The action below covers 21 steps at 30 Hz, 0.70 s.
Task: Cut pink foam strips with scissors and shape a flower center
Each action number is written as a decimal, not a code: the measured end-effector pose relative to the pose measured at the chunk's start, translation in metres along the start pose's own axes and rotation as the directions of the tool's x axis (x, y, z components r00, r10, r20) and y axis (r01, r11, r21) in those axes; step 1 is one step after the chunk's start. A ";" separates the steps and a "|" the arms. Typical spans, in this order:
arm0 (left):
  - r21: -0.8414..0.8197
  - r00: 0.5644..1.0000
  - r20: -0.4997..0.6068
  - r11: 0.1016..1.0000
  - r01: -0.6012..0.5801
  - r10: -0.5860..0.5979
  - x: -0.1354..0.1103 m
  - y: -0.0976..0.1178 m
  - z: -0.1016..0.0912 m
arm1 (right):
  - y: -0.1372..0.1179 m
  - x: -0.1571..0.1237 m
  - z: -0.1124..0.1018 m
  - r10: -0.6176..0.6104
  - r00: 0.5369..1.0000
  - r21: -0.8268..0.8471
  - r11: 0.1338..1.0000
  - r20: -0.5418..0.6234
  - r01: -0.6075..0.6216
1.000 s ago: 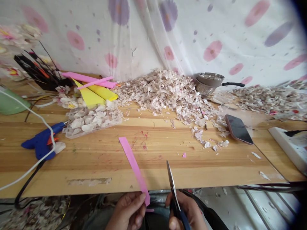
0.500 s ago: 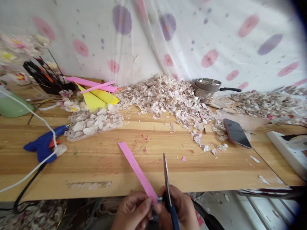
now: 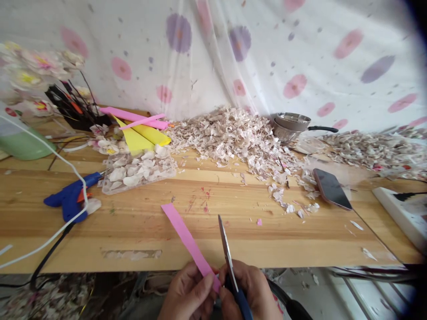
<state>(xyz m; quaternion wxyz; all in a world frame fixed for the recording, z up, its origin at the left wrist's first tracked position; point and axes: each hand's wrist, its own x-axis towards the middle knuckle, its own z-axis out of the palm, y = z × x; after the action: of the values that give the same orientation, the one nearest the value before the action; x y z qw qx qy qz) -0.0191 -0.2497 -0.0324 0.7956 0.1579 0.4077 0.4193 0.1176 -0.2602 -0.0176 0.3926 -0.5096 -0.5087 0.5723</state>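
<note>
A pink paper strip (image 3: pixel 187 238) is pinched at its lower end between the thumb and fingers of my left hand (image 3: pixel 191 293). Its free end slants up and left over the table edge. My right hand (image 3: pixel 250 291), fingers closed, holds dark-blue-handled scissors (image 3: pixel 227 249), with the blades together and pointing up and slightly left. The fingertips of both hands nearly meet at the strip's lower end; whether my right fingers also grip the strip is hidden.
On the wooden table (image 3: pixel 133 231) lie a blue glue gun (image 3: pixel 68 195), a clear tray of pale petals (image 3: pixel 136 171), pink and yellow paper rolls (image 3: pixel 143 138), a heap of petals (image 3: pixel 230 138), metal pans (image 3: pixel 290 126), a phone (image 3: pixel 332 189) and a white power strip (image 3: pixel 398 213).
The scissors have tilted further left, and the strip has shifted slightly in my hands. The table scene sits a little further right in view as the head turned.
</note>
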 end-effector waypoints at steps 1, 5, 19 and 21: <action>0.001 1.000 -0.004 1.000 -0.009 0.009 0.000 0.001 0.000 | -0.004 0.000 -0.001 -0.003 1.000 -0.012 1.000 0.008 0.003; 0.052 0.998 -0.015 0.997 -0.063 0.064 0.001 0.006 -0.003 | -0.013 0.000 -0.003 0.076 0.997 0.018 0.997 0.022 -0.076; -0.050 0.883 -0.213 0.898 -0.437 0.418 0.011 0.041 0.028 | 0.061 0.028 0.004 0.272 0.959 -0.055 0.962 0.080 -0.268; -0.078 0.901 -0.195 0.909 -0.409 0.388 0.014 0.039 0.030 | 0.060 0.033 0.008 0.260 0.963 -0.078 0.964 0.073 -0.255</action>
<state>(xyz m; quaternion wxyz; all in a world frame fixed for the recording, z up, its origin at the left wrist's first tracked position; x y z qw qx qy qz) -0.0124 -0.2125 0.0021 0.6618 0.1538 0.4098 0.6087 0.1086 -0.2400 -0.0834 0.2760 -0.5604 -0.4730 0.6214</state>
